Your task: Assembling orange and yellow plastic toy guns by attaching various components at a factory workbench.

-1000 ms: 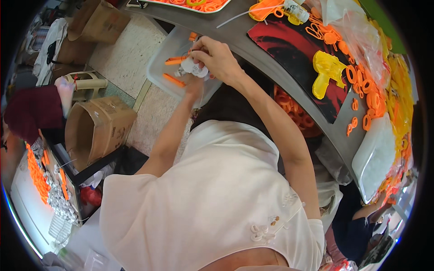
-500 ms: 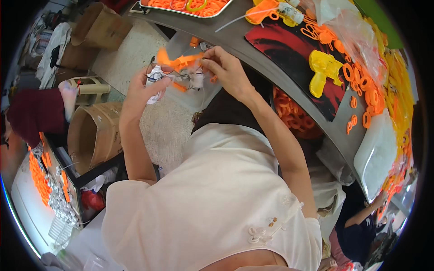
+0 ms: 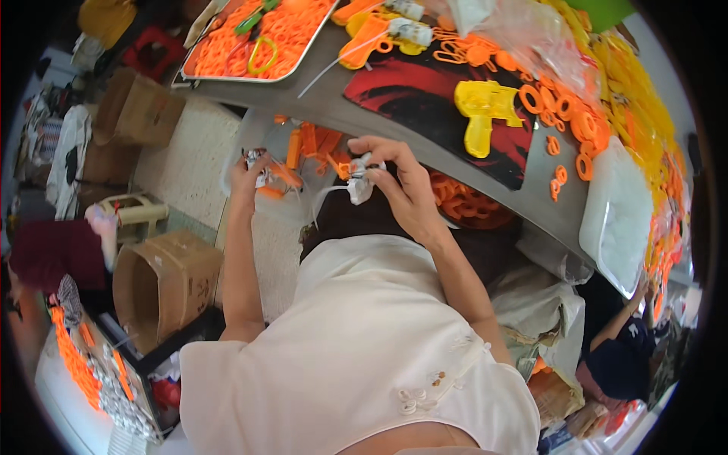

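Observation:
My left hand [image 3: 244, 182] is closed on a small white-and-dark printed piece [image 3: 260, 168] above a translucent tub [image 3: 230, 176]. In the tub lie several orange plastic parts [image 3: 309, 140]. To its right, my right hand [image 3: 406, 188] pinches a crumpled white-and-silver piece [image 3: 359, 188] between thumb and fingers. A thin pale strip [image 3: 320, 206] hangs beside that piece. Both hands are above my lap, in front of the table edge. What exactly the two held pieces are is too small to make out.
The grey table [image 3: 318, 87] carries a tray of orange rings [image 3: 227, 57], a black-and-red mat [image 3: 394, 89], a yellow gun-shaped plastic part [image 3: 479, 114], loose orange rings [image 3: 584, 125] and a white tray [image 3: 618, 216]. Cardboard boxes [image 3: 182, 273] stand at left. Another person's arm [image 3: 618, 318] shows at right.
My hands have drawn apart and lowered slightly. The orange piece has left my right hand, which now pinches the white-and-silver piece. My view has shifted, showing more of the tray of rings.

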Demonstrator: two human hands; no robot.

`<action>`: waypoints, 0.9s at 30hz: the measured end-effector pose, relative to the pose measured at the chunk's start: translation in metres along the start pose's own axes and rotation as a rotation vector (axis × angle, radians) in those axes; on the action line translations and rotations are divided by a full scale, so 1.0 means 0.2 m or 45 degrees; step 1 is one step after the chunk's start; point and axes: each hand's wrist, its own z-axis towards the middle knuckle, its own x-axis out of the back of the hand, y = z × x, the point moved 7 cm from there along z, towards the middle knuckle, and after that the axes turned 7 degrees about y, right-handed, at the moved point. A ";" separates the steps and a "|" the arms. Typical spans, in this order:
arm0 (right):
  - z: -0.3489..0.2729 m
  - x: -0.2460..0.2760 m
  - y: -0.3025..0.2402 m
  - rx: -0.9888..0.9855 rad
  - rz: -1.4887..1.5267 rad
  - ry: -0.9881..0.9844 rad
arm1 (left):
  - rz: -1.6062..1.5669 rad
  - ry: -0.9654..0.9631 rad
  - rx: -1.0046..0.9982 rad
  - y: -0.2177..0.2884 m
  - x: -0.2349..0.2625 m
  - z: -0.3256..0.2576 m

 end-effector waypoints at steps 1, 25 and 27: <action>-0.03 0.04 -0.01 -0.022 0.232 0.009 | 0.018 0.006 0.044 -0.10 -0.01 0.06; 0.21 1.07 -0.28 -0.327 -0.697 0.270 | 0.867 -0.352 -1.475 0.86 -1.71 -0.32; 0.26 1.02 -0.04 -0.410 -0.756 0.130 | 0.824 -0.427 -1.410 0.87 -1.70 -0.25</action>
